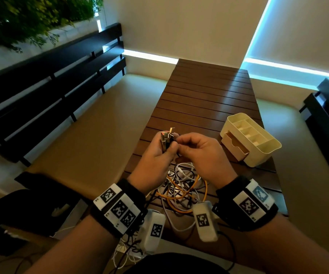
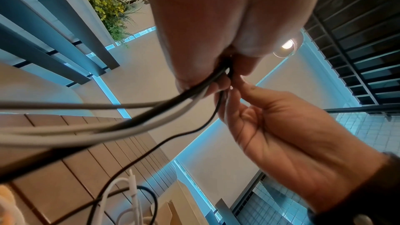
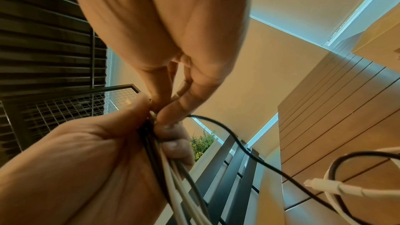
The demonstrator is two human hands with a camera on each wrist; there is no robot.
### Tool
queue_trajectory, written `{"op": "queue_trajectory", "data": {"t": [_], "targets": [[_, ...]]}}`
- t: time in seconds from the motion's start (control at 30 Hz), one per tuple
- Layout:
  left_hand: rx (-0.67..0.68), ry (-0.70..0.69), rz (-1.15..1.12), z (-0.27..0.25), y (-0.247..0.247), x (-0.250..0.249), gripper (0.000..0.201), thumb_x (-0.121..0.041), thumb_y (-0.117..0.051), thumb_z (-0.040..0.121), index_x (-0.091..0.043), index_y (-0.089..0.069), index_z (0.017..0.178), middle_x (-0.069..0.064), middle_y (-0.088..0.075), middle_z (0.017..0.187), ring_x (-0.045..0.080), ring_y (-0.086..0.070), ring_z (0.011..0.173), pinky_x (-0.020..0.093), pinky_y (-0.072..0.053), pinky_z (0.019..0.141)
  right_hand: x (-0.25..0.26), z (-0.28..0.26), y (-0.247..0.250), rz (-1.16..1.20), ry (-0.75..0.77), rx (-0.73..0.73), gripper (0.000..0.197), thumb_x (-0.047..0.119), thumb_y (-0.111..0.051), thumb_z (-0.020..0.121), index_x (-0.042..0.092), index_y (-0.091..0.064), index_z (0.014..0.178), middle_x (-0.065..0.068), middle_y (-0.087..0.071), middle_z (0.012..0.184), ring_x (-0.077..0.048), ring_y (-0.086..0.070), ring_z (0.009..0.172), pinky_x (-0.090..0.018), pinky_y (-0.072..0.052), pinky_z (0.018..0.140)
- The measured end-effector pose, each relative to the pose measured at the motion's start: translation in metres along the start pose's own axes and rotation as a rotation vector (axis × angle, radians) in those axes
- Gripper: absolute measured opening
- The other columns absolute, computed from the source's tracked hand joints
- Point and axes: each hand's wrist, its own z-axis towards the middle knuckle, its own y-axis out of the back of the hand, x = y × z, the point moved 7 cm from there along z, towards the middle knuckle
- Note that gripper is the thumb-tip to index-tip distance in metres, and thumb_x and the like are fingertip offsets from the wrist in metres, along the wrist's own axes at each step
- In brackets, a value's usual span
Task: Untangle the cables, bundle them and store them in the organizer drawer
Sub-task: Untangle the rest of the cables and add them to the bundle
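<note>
My left hand (image 1: 162, 148) grips a bunch of cable ends (image 1: 167, 138) held upright above the table, plugs sticking out on top. My right hand (image 1: 181, 144) pinches a thin black cable (image 2: 207, 122) right at that bunch. In the right wrist view my right hand's fingertips (image 3: 164, 110) meet the left hand (image 3: 151, 127), from which white and black cables (image 3: 175, 174) hang down. The remaining tangle of orange, white and grey cables (image 1: 181, 186) lies on the table below my wrists. The cream organizer (image 1: 258, 153) stands to the right, its drawer (image 1: 233, 146) pulled out.
The slatted brown table (image 1: 205, 99) stretches away from me. Dark benches (image 1: 47, 89) flank it on both sides. More white cable hangs off the near table edge (image 1: 126, 256). A loose white plug (image 3: 324, 186) lies on the table near my right wrist.
</note>
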Motion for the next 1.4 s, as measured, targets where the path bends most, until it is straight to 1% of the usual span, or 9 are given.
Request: {"op": "queue_trajectory", "data": {"t": [0.17,0.27,0.33,0.5,0.6,0.73,1.0,1.13,1.4], "targets": [[-0.053,-0.032,-0.001,0.002,-0.002,-0.002,0.012,-0.015,-0.045,0.104,-0.007,-0.053,0.11,0.004,-0.06,0.094,0.001,-0.063,0.083,0.019,-0.051,0.075,0.0,0.002,0.004,-0.118,0.039,-0.036,0.006,0.018,-0.07,0.09,0.024,-0.07,0.087,0.006,-0.072,0.086,-0.011,-0.068,0.075,-0.028,-0.058,0.068],[-0.118,-0.025,-0.067,0.002,-0.002,0.001,0.02,-0.028,-0.049,0.097,-0.011,-0.054,0.105,0.026,-0.06,0.105,0.035,-0.064,0.102,0.045,-0.055,0.089,-0.004,0.001,0.003,-0.141,0.03,-0.041,0.004,0.022,-0.07,0.09,0.024,-0.067,0.087,0.019,-0.068,0.076,0.004,-0.061,0.07,-0.016,-0.05,0.064],[-0.146,-0.025,-0.114,0.002,-0.002,-0.002,0.021,-0.033,-0.051,0.097,-0.012,-0.054,0.102,0.03,-0.058,0.105,0.042,-0.062,0.101,0.05,-0.054,0.09,-0.014,0.0,0.003,-0.104,-0.01,-0.044,0.012,0.022,-0.074,0.087,0.024,-0.065,0.095,0.01,-0.068,0.087,-0.004,-0.064,0.08,-0.023,-0.055,0.072],[-0.138,-0.069,-0.204,0.005,0.002,-0.011,0.02,-0.032,-0.049,0.09,-0.014,-0.053,0.096,-0.003,-0.055,0.084,0.002,-0.059,0.076,0.022,-0.052,0.073,-0.056,-0.002,-0.007,-0.195,-0.141,0.098,0.027,0.025,-0.073,0.088,0.03,-0.06,0.112,0.003,-0.065,0.099,-0.005,-0.063,0.087,-0.026,-0.054,0.077],[-0.128,-0.08,-0.337,0.006,0.003,-0.015,0.021,-0.032,-0.049,0.094,-0.011,-0.053,0.097,0.0,-0.061,0.085,0.016,-0.066,0.087,0.027,-0.055,0.08,-0.07,-0.003,-0.011,-0.345,-0.123,0.119,0.004,0.027,-0.065,0.094,0.024,-0.062,0.096,0.009,-0.061,0.088,-0.001,-0.057,0.075,-0.023,-0.049,0.07],[-0.108,-0.112,-0.44,0.005,0.006,-0.029,0.023,-0.033,-0.046,0.095,-0.01,-0.05,0.096,-0.005,-0.045,0.065,0.012,-0.047,0.055,0.028,-0.049,0.059,-0.101,0.001,-0.018,-0.766,-0.023,0.275,0.006,0.024,-0.061,0.095,0.019,-0.063,0.092,0.008,-0.056,0.096,-0.013,-0.052,0.092,-0.035,-0.047,0.089],[-0.14,-0.118,-0.308,0.002,0.028,-0.03,0.028,-0.04,-0.051,0.094,-0.014,-0.049,0.082,-0.006,-0.033,0.057,0.011,-0.027,0.048,0.025,-0.027,0.048,-0.092,0.023,0.032,-1.087,-0.052,0.06,0.009,0.033,-0.059,0.094,0.03,-0.064,0.101,0.014,-0.048,0.116,-0.015,-0.039,0.114,-0.036,-0.034,0.098],[-0.14,-0.083,-0.061,0.005,0.039,-0.022,0.033,-0.034,-0.071,0.088,-0.013,-0.048,0.076,-0.004,-0.036,0.056,0.012,-0.031,0.045,0.024,-0.032,0.044,-0.05,0.027,0.04,-0.959,0.056,-0.069,0.004,0.037,-0.066,0.09,0.033,-0.065,0.091,0.019,-0.047,0.107,-0.01,-0.036,0.111,-0.033,-0.026,0.094],[-0.185,-0.023,0.237,0.009,0.03,-0.007,0.017,-0.021,-0.076,0.084,-0.014,-0.067,0.097,-0.012,-0.06,0.066,-0.001,-0.055,0.057,0.017,-0.046,0.054,0.0,0.01,0.026,-0.734,0.381,-0.239,0.007,0.031,-0.074,0.084,0.026,-0.075,0.088,0.017,-0.053,0.105,-0.015,-0.041,0.107,-0.046,-0.042,0.086]]}}
